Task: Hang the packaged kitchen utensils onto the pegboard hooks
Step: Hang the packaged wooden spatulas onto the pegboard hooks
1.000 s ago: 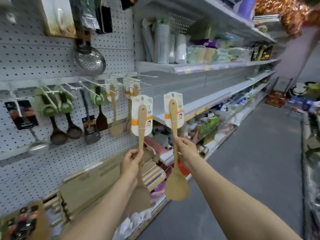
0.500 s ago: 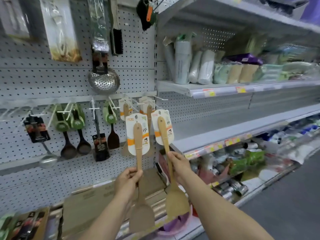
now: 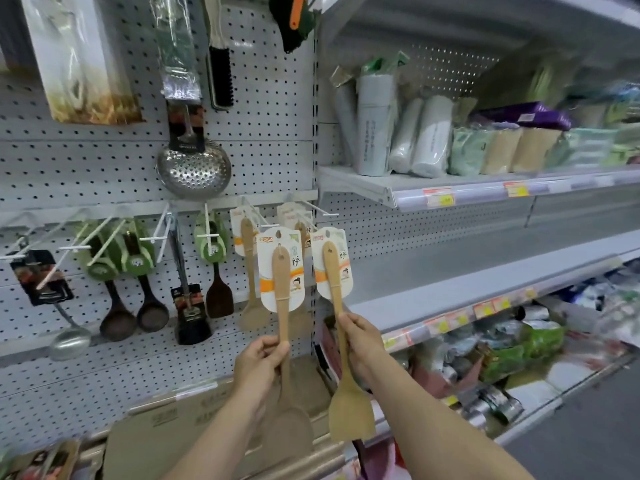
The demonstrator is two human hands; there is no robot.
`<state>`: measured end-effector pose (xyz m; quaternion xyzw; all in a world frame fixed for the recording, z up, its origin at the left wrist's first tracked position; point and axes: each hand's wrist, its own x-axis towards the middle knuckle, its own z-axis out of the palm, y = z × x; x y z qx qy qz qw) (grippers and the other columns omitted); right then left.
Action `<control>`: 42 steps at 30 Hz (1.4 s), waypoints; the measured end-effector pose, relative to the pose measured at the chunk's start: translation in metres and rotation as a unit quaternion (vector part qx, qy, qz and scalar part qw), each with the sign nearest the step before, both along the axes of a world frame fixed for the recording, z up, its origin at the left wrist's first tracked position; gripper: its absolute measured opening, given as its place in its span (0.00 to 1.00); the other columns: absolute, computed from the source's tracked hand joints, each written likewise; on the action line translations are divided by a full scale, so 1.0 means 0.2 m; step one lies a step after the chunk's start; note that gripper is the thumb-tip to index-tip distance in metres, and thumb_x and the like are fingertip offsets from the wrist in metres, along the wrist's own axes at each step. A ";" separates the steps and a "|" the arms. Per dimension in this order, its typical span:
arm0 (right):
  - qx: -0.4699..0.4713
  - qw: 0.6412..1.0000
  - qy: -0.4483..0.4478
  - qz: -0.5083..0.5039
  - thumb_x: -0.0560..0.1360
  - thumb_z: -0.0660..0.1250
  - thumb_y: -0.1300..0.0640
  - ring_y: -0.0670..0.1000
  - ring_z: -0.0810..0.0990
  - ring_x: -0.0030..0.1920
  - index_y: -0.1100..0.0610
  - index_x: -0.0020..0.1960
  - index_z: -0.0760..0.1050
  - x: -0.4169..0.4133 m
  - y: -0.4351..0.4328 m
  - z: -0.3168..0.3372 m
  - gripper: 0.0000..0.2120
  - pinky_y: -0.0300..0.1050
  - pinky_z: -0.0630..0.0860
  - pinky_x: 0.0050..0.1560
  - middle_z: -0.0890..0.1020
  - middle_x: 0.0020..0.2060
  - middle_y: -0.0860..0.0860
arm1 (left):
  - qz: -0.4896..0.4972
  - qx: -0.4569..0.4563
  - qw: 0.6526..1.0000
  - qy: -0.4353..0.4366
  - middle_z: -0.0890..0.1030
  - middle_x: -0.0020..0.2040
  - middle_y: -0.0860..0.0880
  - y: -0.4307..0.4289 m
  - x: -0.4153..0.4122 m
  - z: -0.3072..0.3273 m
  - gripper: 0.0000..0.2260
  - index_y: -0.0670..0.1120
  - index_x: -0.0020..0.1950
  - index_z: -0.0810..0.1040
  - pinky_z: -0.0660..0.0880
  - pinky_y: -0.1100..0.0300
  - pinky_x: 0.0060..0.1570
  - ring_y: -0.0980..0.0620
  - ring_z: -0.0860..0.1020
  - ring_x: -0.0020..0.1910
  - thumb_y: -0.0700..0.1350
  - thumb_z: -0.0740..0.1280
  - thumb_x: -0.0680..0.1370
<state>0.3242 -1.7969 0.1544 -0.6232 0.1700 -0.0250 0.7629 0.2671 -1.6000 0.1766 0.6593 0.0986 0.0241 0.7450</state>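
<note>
Cool, even overhead shop light, fairly bright, leaves only faint soft shadows beneath the pegboard hooks. Glare sits on the steel skimmer at ten o'clock and on the price strip at three. Wide-angle distortion bows the edges, and the goods from two to four o'clock are smeared by blur.

Chinese character on left packaged spatula and right packaged spatula

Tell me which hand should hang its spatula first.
Left, probably. The left hand holds its spatula card with the hole just beside the tip of a hook already carrying matching spatulas; the right hand has its card farther below any hook.
</note>
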 end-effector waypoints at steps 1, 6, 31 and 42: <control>0.004 1.000 -0.005 0.005 0.77 0.71 0.49 0.55 0.83 0.50 0.53 0.52 0.84 0.02 -0.01 0.00 0.08 0.53 0.81 0.57 0.87 0.45 0.52 | 0.001 0.002 1.000 0.002 0.85 0.46 0.44 0.00 0.02 -0.01 0.03 0.44 0.49 0.82 0.78 0.55 0.49 0.47 0.82 0.47 0.40 0.72 0.77; 0.008 0.998 -0.051 0.048 0.75 0.73 0.48 0.56 0.81 0.49 0.51 0.50 0.85 0.12 -0.02 0.01 0.08 0.58 0.78 0.60 0.85 0.45 0.53 | 0.011 0.002 1.000 0.009 0.85 0.46 0.43 -0.03 0.10 -0.05 0.03 0.42 0.50 0.82 0.77 0.54 0.49 0.45 0.82 0.49 0.39 0.71 0.77; 0.054 0.987 -0.031 0.149 0.77 0.72 0.54 0.58 0.85 0.52 0.56 0.52 0.84 0.42 -0.11 -0.10 0.07 0.59 0.80 0.59 0.87 0.48 0.57 | 0.104 -0.017 0.994 0.006 0.86 0.44 0.45 -0.32 0.20 -0.15 0.04 0.43 0.49 0.82 0.76 0.57 0.44 0.46 0.82 0.47 0.36 0.71 0.76; 0.047 0.985 0.015 0.168 0.79 0.71 0.58 0.53 0.86 0.38 0.60 0.53 0.82 0.73 -0.05 0.06 0.07 0.44 0.83 0.37 0.87 0.40 0.55 | 0.128 -0.008 0.992 0.003 0.85 0.41 0.44 -0.38 0.24 -0.16 0.03 0.42 0.47 0.83 0.78 0.54 0.46 0.46 0.82 0.43 0.37 0.72 0.75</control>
